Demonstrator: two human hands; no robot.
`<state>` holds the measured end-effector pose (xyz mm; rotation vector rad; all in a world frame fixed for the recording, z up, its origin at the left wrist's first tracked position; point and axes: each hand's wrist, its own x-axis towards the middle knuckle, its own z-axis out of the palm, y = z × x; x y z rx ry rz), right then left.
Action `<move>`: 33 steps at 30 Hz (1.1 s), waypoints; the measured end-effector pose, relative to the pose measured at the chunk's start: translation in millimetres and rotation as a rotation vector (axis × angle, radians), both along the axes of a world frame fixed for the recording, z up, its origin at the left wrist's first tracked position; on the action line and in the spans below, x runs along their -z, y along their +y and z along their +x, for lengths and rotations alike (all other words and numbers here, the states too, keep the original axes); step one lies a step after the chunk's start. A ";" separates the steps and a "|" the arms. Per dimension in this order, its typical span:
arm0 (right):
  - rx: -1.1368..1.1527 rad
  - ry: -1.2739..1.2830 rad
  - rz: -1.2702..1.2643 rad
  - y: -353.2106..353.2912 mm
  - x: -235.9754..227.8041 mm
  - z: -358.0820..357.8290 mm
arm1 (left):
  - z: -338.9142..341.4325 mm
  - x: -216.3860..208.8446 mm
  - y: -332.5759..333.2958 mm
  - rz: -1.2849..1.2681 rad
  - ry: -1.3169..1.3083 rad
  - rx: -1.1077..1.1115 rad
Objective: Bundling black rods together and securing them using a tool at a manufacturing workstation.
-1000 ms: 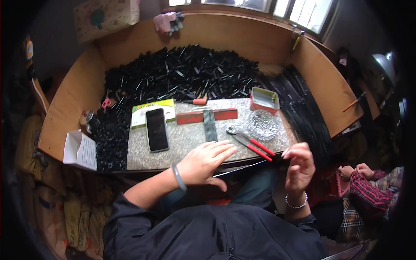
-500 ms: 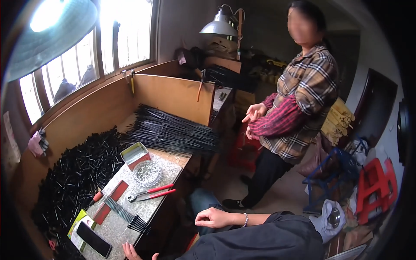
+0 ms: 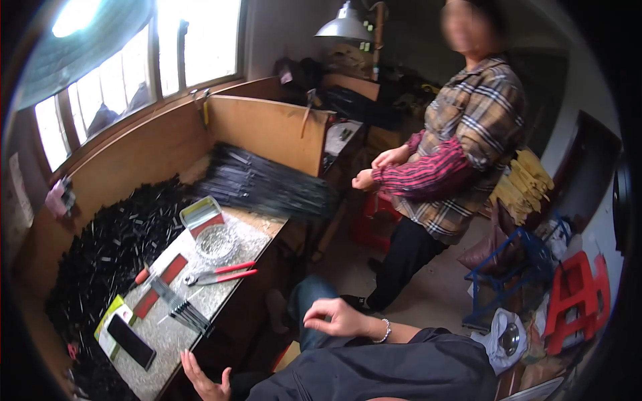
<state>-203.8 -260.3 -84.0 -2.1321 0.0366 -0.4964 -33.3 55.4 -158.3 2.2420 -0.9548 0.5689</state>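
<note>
My left hand [image 3: 204, 378] is raised beside the table's near edge, palm partly turned up, fingers spread and nothing in them. Over my knee, my right hand [image 3: 334, 317] hangs loosely bent with no object visible in it; a beaded bracelet [image 3: 386, 330] circles that wrist. Closest to the left hand on the speckled tabletop [image 3: 148, 379] lies a black phone [image 3: 132, 342] beside a green and white packet [image 3: 114, 326]. A row of thin rods with black ends [image 3: 190, 317] crosses a red strip [image 3: 172, 269]. Red-handled pliers [image 3: 222, 274] rest to their right.
A clear glass bowl [image 3: 215, 243] and an open rectangular tin [image 3: 202, 215] stand farther back. Black small parts [image 3: 114, 257] are heaped left; long black rods [image 3: 261, 179] lie behind. Another person [image 3: 468, 127] stands right, hands together. Red [image 3: 578, 301] and blue stools [image 3: 501, 274] are behind my right arm.
My left hand has risen and spread wider. The right hand has lifted slightly. The other person's hands have come together and shifted left and down. The view has shifted a little.
</note>
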 end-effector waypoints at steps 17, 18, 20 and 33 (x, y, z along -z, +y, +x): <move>-0.638 -0.809 -0.236 -42.7 -254.6 61.7 | -82.9 -13.9 -4.9 0.006 0.083 0.006; -0.669 -0.817 -0.213 -44.7 -254.1 65.5 | -86.0 -14.5 -6.0 0.005 0.095 0.003; -0.735 -0.822 -0.170 -48.0 -252.8 73.5 | -93.1 -13.8 -10.6 -0.006 0.128 -0.002; -1.133 -0.724 0.143 -29.0 -225.9 124.8 | -98.4 -10.5 -12.9 -0.011 0.180 -0.064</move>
